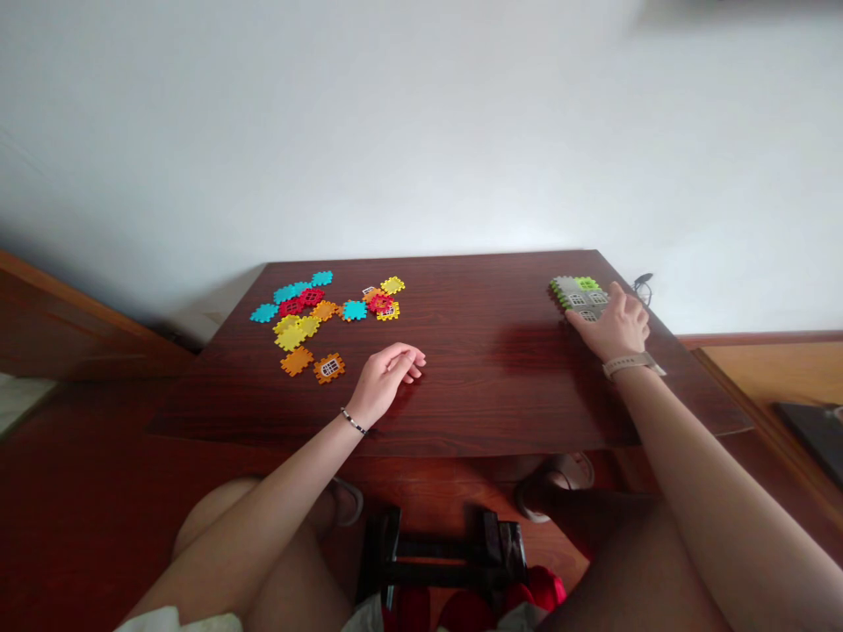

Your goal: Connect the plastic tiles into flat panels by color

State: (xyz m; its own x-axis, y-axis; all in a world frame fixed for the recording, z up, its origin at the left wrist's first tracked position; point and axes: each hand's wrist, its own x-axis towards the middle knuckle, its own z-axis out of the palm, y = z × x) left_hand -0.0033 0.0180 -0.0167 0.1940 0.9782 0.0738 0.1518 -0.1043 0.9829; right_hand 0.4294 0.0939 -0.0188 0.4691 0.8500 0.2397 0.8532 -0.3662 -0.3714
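At the right of the table my right hand (619,323) is spread over the near right edge of a block of grey and green toothed tiles (572,285). Its thumb lies at the near side, and the fingers hide part of the block. Several of these tiles carry white window frames. My left hand (387,373) rests near the table's middle front, fingers curled together with the thumb against them; nothing shows in it. Nearest to it is an orange tile with a white window (329,368).
Loose tiles lie scattered on the dark wooden table (461,386) at the left: blue tiles (290,291), red tiles (301,302), yellow tiles (296,331) and a plain orange tile (297,361). A white wall (421,132) stands behind. Thin dark cable (644,285) shows beyond the right edge.
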